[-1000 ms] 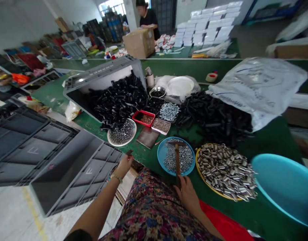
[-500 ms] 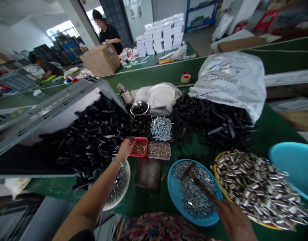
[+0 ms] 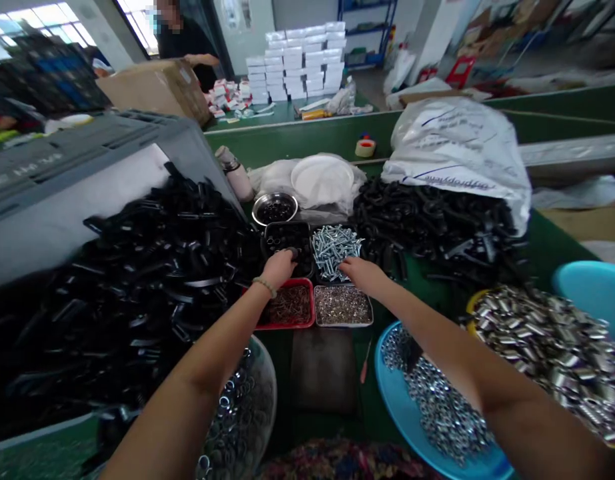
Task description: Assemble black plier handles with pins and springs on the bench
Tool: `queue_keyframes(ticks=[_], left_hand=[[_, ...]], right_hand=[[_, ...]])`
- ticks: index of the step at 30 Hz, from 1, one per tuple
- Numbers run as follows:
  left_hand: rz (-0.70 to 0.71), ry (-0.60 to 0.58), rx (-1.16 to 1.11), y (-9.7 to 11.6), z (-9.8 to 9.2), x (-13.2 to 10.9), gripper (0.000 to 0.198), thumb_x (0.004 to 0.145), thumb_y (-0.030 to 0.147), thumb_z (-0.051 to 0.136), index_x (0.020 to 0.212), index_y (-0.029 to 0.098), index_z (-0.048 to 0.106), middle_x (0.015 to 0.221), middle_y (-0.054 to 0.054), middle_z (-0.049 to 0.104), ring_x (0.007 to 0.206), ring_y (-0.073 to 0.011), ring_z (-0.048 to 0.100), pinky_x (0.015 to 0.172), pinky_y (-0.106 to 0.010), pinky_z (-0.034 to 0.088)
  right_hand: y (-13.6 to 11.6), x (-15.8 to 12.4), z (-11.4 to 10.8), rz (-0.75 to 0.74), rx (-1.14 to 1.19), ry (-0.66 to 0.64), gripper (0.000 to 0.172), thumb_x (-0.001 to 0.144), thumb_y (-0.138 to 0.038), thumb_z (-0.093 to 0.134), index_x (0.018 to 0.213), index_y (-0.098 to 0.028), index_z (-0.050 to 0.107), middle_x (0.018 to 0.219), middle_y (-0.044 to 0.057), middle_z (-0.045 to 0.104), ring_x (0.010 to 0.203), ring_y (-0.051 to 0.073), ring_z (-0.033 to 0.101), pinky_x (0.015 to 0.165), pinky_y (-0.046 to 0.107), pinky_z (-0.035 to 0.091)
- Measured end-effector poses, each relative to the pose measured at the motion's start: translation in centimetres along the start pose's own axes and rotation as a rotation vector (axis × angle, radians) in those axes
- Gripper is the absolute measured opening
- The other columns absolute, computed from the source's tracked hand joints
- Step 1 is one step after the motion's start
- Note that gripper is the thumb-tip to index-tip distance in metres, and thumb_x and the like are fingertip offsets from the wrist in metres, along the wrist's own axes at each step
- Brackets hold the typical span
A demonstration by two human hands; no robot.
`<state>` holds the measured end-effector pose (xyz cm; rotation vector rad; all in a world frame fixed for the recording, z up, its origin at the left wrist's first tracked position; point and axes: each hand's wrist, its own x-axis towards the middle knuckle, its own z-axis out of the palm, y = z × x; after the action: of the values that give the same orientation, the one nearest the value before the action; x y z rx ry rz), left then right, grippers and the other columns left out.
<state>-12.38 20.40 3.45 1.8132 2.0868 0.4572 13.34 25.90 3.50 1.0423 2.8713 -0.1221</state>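
My left hand (image 3: 279, 268) is closed over the front of a black tray (image 3: 309, 233) of small black parts, a small dark piece (image 3: 294, 253) showing at its fingertips. My right hand (image 3: 360, 272) pinches at the near right side of a pile of silver screws (image 3: 332, 248); whatever lies between those fingertips is hidden. Below the left wrist sits a red tray (image 3: 311, 308) of small copper-coloured pins. Beside it stands a tray of tiny metal pieces (image 3: 343, 305). A hammer (image 3: 413, 353) lies in the blue basin (image 3: 387, 383) of small metal parts, partly covered by my right forearm.
Black plastic parts (image 3: 187, 267) spill from a grey crate (image 3: 152, 127) at left. A bowl of metal rings (image 3: 237, 407), a dark metal block (image 3: 323, 370) and a screwdriver (image 3: 365, 363) are nearer. Metal clips (image 3: 552, 340) fill a basin at right. A co-worker (image 3: 187, 43) stands behind.
My right hand has let go of the hammer, leaving it in the blue basin, and moved to the screws. My left hand has gone from the red tray to the black tray. The view has shifted closer.
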Motion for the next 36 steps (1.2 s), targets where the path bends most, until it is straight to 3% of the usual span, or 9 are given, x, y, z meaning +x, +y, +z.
queue_keyframes(ticks=[7,11,13,16,21,23,27,31,36], left_hand=[[0.011,0.138,-0.208,-0.3,0.9,-0.7,0.023,0.070,0.013,0.069,0.092,0.017,0.067,0.096,-0.009,0.069,0.097,-0.0240,0.063,0.092,-0.034,0.045],[0.004,0.325,-0.443,-0.1,-0.3,-3.6,0.024,0.069,0.007,0.064,0.092,0.012,0.065,0.096,-0.012,0.066,0.099,-0.0234,0.061,0.093,-0.035,0.045],[-0.006,0.387,-0.585,-0.4,-1.4,-6.1,0.023,0.068,0.006,0.062,0.090,0.011,0.064,0.093,-0.011,0.066,0.097,-0.0219,0.061,0.093,-0.035,0.045],[-0.011,0.382,-0.804,-1.3,-2.5,-11.3,0.020,0.072,0.009,0.060,0.092,0.011,0.063,0.082,-0.007,0.065,0.085,-0.0182,0.063,0.088,-0.035,0.050],[-0.046,0.276,-1.171,-2.8,-1.1,-21.5,0.023,0.077,0.013,0.062,0.099,0.014,0.060,0.090,-0.007,0.068,0.083,-0.0133,0.066,0.084,-0.030,0.053],[-0.100,0.228,-1.419,-2.8,0.3,-25.0,0.024,0.074,0.014,0.068,0.097,0.014,0.059,0.092,-0.007,0.068,0.084,-0.0132,0.067,0.082,-0.027,0.054],[-0.212,0.188,-1.718,-1.2,3.7,-29.5,0.025,0.069,0.013,0.075,0.091,0.012,0.063,0.093,-0.007,0.070,0.083,-0.0134,0.068,0.080,-0.023,0.054],[-0.225,0.071,-1.828,1.6,6.3,-31.4,0.027,0.068,0.012,0.077,0.093,0.011,0.067,0.092,-0.008,0.071,0.082,-0.0140,0.068,0.078,-0.022,0.054],[-0.149,-0.018,-1.895,4.1,7.7,-32.0,0.029,0.066,0.015,0.080,0.093,0.011,0.070,0.093,-0.007,0.072,0.085,-0.0139,0.068,0.082,-0.023,0.054]], right_hand=[[-1.6,1.1,-0.9,0.069,-0.111,-0.028,0.026,0.092,-0.016,0.041,0.104,-0.017,0.065,0.109,0.014,0.058,0.092,0.021,0.062,0.073,0.029,0.046],[-3.7,0.5,-1.5,0.132,-0.124,0.040,0.023,0.094,-0.018,0.045,0.106,-0.012,0.063,0.113,0.015,0.058,0.101,0.022,0.060,0.082,0.034,0.047],[-4.6,0.0,-1.8,0.149,-0.099,0.088,0.021,0.094,-0.025,0.051,0.106,-0.012,0.062,0.111,0.011,0.061,0.100,0.020,0.060,0.085,0.038,0.048],[-5.6,-0.5,-2.7,0.172,-0.009,0.198,0.022,0.092,-0.032,0.055,0.103,-0.013,0.061,0.106,0.006,0.063,0.095,0.017,0.060,0.086,0.038,0.049],[-7.3,-1.8,-3.6,0.271,0.251,0.437,0.024,0.097,-0.021,0.038,0.108,-0.007,0.054,0.094,0.015,0.066,0.083,0.017,0.062,0.077,0.029,0.044],[-9.3,-3.4,-2.6,0.272,0.340,0.492,0.027,0.098,-0.025,0.034,0.112,-0.008,0.051,0.091,0.012,0.066,0.078,0.015,0.061,0.072,0.026,0.044],[-15.9,-9.6,1.8,0.102,0.637,0.566,0.018,0.087,-0.032,0.055,0.095,-0.016,0.060,0.084,0.004,0.066,0.073,0.014,0.060,0.066,0.025,0.046],[-21.6,-16.4,5.4,-0.039,1.015,0.646,0.015,0.083,-0.030,0.058,0.093,-0.022,0.065,0.083,0.001,0.067,0.072,0.015,0.062,0.065,0.027,0.049],[-23.6,-20.6,6.3,0.071,0.962,0.743,0.011,0.083,-0.031,0.059,0.086,-0.022,0.065,0.072,0.000,0.064,0.062,0.014,0.058,0.058,0.026,0.046]])
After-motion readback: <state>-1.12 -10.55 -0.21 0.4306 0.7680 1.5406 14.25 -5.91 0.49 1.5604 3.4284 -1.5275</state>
